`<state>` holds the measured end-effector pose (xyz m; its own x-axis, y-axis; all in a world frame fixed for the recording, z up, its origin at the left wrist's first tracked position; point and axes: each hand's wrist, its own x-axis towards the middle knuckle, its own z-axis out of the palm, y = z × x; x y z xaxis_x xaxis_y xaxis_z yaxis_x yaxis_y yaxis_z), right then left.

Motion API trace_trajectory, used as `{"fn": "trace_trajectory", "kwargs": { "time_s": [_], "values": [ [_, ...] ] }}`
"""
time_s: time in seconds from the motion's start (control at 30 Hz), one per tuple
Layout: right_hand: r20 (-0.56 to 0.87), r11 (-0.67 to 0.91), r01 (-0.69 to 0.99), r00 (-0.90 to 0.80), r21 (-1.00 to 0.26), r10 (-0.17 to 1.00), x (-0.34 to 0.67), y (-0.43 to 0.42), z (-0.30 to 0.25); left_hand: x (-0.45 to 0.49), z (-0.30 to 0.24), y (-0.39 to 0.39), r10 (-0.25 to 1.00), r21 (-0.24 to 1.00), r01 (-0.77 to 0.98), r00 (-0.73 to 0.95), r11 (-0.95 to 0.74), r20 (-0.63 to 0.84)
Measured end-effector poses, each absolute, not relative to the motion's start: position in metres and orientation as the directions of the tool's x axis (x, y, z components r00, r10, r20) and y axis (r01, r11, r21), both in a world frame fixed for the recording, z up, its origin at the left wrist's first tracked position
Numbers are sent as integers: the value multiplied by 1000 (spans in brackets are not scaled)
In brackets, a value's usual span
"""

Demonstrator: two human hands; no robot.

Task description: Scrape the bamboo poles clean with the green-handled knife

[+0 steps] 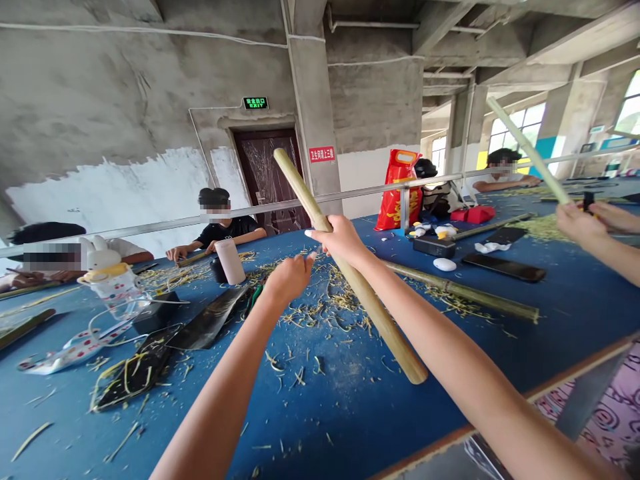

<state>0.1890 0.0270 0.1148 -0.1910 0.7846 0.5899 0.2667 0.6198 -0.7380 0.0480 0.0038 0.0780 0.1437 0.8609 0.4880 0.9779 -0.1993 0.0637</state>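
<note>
My right hand (340, 240) is closed around a thick pale bamboo stick (350, 273), held slanted above the blue table (325, 413) with its lower end near the table's front. My left hand (289, 279) is stretched forward just left of the stick with fingers curled; what it holds, if anything, I cannot make out. Bamboo shavings (320, 313) lie scattered under both hands. A dark broad blade (207, 323) lies on the table left of my left hand.
Another bamboo stick (465, 291) lies to the right, past a black phone (503, 267). A white cylinder (231, 261), a clear bottle (116, 287) and a red bag (397, 190) stand on the table. Other people sit across; a hand (580, 223) at right holds a thin stick.
</note>
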Motion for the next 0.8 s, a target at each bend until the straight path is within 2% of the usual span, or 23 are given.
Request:
{"fn": "trace_trajectory", "kwargs": {
  "time_s": [0.1,0.2,0.3,0.4,0.47,0.63,0.7,0.8],
  "values": [
    [634,671,291,-222,-682,741,183,14,119,51,75,6,877,95,983,94,-156,472],
    [633,667,324,-219,-671,743,183,10,121,45,83,3,808,185,978,-28,-101,588],
    [628,650,338,-187,-680,755,190,20,119,39,96,-2,765,381,913,-141,-145,628],
    [606,629,277,-174,-726,776,197,36,114,39,102,-3,882,665,717,-156,-209,445],
    [557,585,215,-182,-782,811,200,48,107,41,100,-1,937,778,600,-127,-188,324],
    [347,390,190,-227,-901,910,198,72,78,36,87,5,976,816,574,-129,-68,173],
    [277,341,273,-248,-899,928,192,80,65,31,80,6,991,810,587,-103,-6,83],
    [257,334,402,-233,-853,938,186,91,49,23,71,10,996,794,603,-88,77,-30]
  ]
}}
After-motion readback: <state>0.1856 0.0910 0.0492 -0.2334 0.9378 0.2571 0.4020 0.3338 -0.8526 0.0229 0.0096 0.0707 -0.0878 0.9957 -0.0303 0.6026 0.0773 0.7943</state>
